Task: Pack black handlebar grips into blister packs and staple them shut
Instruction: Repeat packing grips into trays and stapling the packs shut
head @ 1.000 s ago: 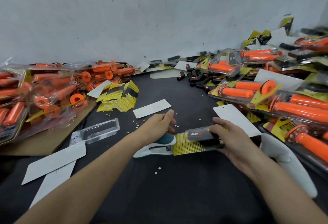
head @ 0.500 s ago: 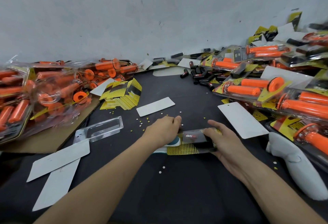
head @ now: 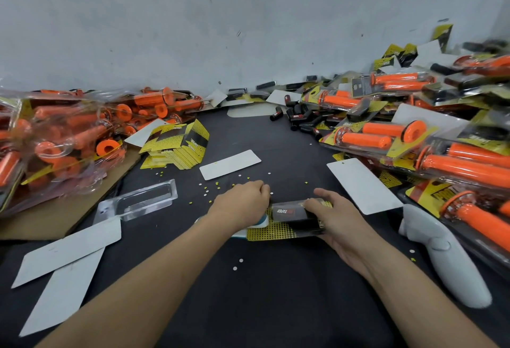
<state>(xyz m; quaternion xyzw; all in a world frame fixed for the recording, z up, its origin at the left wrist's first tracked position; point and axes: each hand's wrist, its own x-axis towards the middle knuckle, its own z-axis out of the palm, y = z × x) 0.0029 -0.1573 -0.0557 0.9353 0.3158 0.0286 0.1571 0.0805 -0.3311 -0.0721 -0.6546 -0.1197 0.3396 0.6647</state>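
Because the blister pack, with a black grip inside, is light, springy clear plastic on thin yellow card, I judge it slippery and easily creased, best held by its flat rim. It lies touching the stapler, on its right. My right hand pinches the end away from the stapler; my left hand curls over the stapler, forearm low.

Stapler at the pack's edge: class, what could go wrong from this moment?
1. The left hand hides most of the stapler, so the staple may land off the blister pack edge, perhaps leaving it unsealed.
2. Only the right hand steadies the pack; it might slide on the dark table as the press comes.
3. Paper dots lie nearby and could get trapped under the pack.
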